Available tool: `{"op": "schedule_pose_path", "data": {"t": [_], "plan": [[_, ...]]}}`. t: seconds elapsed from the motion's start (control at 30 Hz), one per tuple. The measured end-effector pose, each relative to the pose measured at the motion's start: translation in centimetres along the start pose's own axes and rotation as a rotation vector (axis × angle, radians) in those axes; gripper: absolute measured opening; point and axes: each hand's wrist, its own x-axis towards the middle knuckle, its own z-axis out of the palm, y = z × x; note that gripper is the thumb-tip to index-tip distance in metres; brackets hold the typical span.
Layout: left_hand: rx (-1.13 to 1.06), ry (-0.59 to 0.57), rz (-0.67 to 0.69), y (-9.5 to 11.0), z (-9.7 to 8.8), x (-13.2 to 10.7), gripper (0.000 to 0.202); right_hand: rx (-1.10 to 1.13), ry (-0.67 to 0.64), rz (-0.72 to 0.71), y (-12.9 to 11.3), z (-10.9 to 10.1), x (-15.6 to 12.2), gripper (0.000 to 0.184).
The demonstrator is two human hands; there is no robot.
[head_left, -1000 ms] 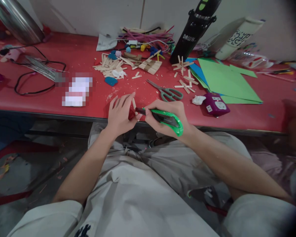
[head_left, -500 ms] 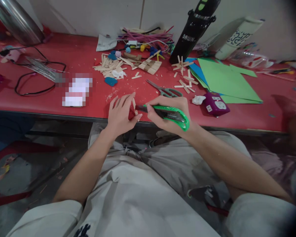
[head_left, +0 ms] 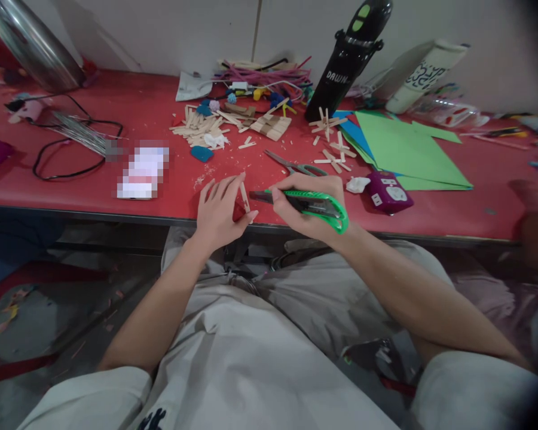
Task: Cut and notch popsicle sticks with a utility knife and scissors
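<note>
Near the table's front edge, my left hand point(head_left: 219, 209) holds a small wooden craft stick point(head_left: 244, 197) between thumb and fingertips. The stick stands nearly lengthwise away from me, close to the red tabletop. My right hand point(head_left: 311, 203) is closed around a green utility knife point(head_left: 316, 202). Its dark blade points left, with the tip a short way from the stick. Behind my right hand lies a pair of scissors point(head_left: 291, 165), its handles partly hidden by the hand.
A pile of craft sticks point(head_left: 201, 126) and joined stick shapes point(head_left: 336, 156) lie further back. Green paper sheets point(head_left: 407, 149), a purple box point(head_left: 389, 192) and a black bottle point(head_left: 341, 74) are at the right. A phone point(head_left: 143, 173) lies left, near wires point(head_left: 83, 134).
The knife blade has drawn slightly right, away from the stick. My left hand keeps its hold on the stick. The whole view has shifted a little.
</note>
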Motion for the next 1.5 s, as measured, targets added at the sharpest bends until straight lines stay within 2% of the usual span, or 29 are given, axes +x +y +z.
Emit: {"op": "schedule_pose_path", "data": {"t": [0.07, 0.17, 0.27, 0.43, 0.5, 0.57, 0.67, 0.77, 0.87, 1.0, 1.1, 1.2, 1.3, 1.4, 1.5], "plan": [[-0.020, 0.016, 0.000, -0.1, -0.1, -0.1, 0.074, -0.009, 0.037, 0.026, 0.7, -0.2, 0.3, 0.013], [-0.112, 0.068, -0.027, -0.4, 0.1, -0.3, 0.071, -0.056, 0.159, 0.074, 2.6, -0.7, 0.8, 0.019], [-0.289, 0.180, -0.078, -1.1, 0.5, -0.2, 0.061, -0.071, 0.221, 0.095, 5.0, -1.2, 1.5, 0.023], [-0.547, 0.300, -0.204, -2.0, 0.6, 0.7, 0.058, -0.074, 0.155, 0.092, 8.3, -1.1, 1.8, 0.020], [-0.655, 0.297, -0.281, -2.0, 0.2, 1.2, 0.060, -0.083, 0.080, 0.085, 9.2, -0.8, 1.7, 0.020], [-0.747, 0.251, -0.332, -1.9, -0.4, 1.6, 0.053, -0.093, 0.012, 0.049, 9.7, -0.3, 1.5, 0.022], [-0.815, 0.165, -0.333, -1.5, -1.2, 2.0, 0.030, -0.115, -0.097, -0.034, 9.9, 0.8, 1.4, 0.028], [-0.840, 0.121, -0.321, -1.2, -1.9, 2.4, 0.032, -0.144, -0.200, -0.078, 9.8, 2.2, 1.5, 0.033], [-0.830, 0.109, -0.318, -1.2, -2.6, 2.9, 0.036, -0.197, -0.291, -0.057, 10.0, 3.2, 1.5, 0.033], [-0.758, 0.079, -0.297, -1.8, -3.1, 4.0, 0.041, -0.212, -0.411, 0.008, 10.7, 3.1, 2.0, 0.045], [-0.705, 0.066, -0.262, -2.2, -3.4, 5.0, 0.042, -0.160, -0.466, 0.069, 11.0, 2.2, 2.7, 0.046], [-0.674, 0.044, -0.198, -1.9, -3.6, 5.9, 0.039, -0.056, -0.440, 0.161, 10.5, 1.3, 3.3, 0.040], [-0.660, -0.014, -0.116, -1.0, -3.5, 6.5, 0.040, 0.116, -0.379, 0.256, 9.0, 0.9, 3.6, 0.035], [-0.645, -0.087, -0.037, 0.1, -2.9, 7.0, 0.039, 0.308, -0.334, 0.343, 7.1, 1.5, 3.4, 0.041], [-0.625, -0.113, 0.009, 0.7, -2.2, 7.5, 0.039, 0.432, -0.252, 0.430, 6.0, 2.3, 3.5, 0.047]]}}
